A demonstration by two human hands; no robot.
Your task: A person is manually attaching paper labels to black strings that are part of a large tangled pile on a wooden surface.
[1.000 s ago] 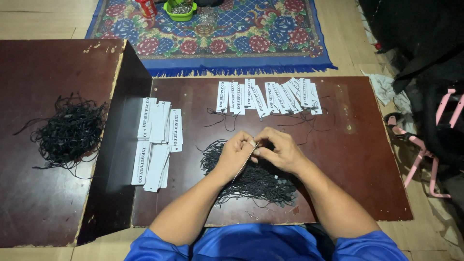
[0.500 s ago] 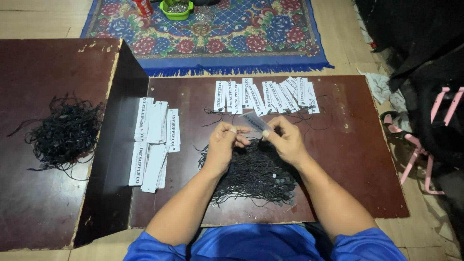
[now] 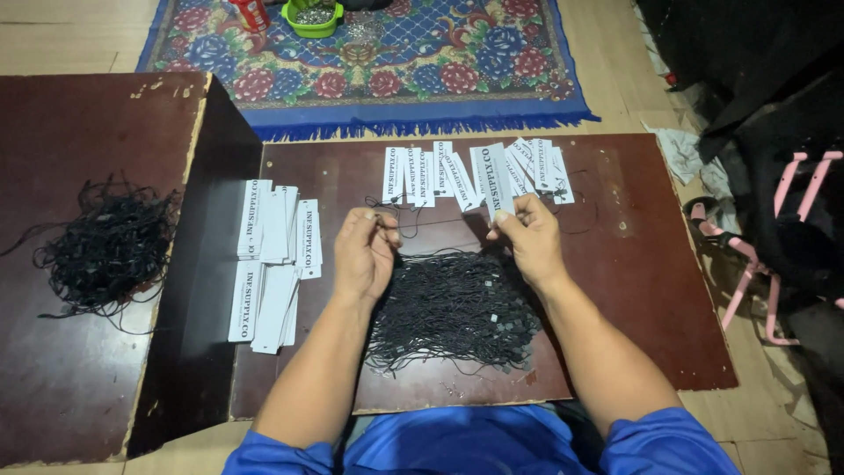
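Seen from above: 2 dark brown boards on the floor, the larger right-hand board [image 3: 615, 290] carrying the work, the raised left board [image 3: 79, 114] holding a tangled heap of black strings [image 3: 110, 246] well apart from the hands. Beyond the boards, a patterned blue rug [image 3: 440, 62] with a green bowl [image 3: 312, 16] at its far edge. Nearest the body, a broad pile of black tag strings [image 3: 453, 308] with small square fasteners, lying between the 2 forearms and looking plentiful. Along the far side of the right board, a fanned row of white paper tags [image 3: 422, 171] with thin strings trailing from some of them (probably the strung ones, though too small to be sure). At the left edge, a stack of white tags [image 3: 272, 255] with no strings visible, judged to be the ones left to do; a fair share of both supplies remaining, so the job appears only partly through. Left hand [image 3: 362, 251] curled nearly closed, fingertips pinching 1 end of a single black string [image 3: 431, 222] drawn taut across to the right. Right hand [image 3: 532, 237] likewise closed in a pinch, holding 1 white tag [image 3: 499, 180] upright at its lower end together with the string's other end, just above the string pile.
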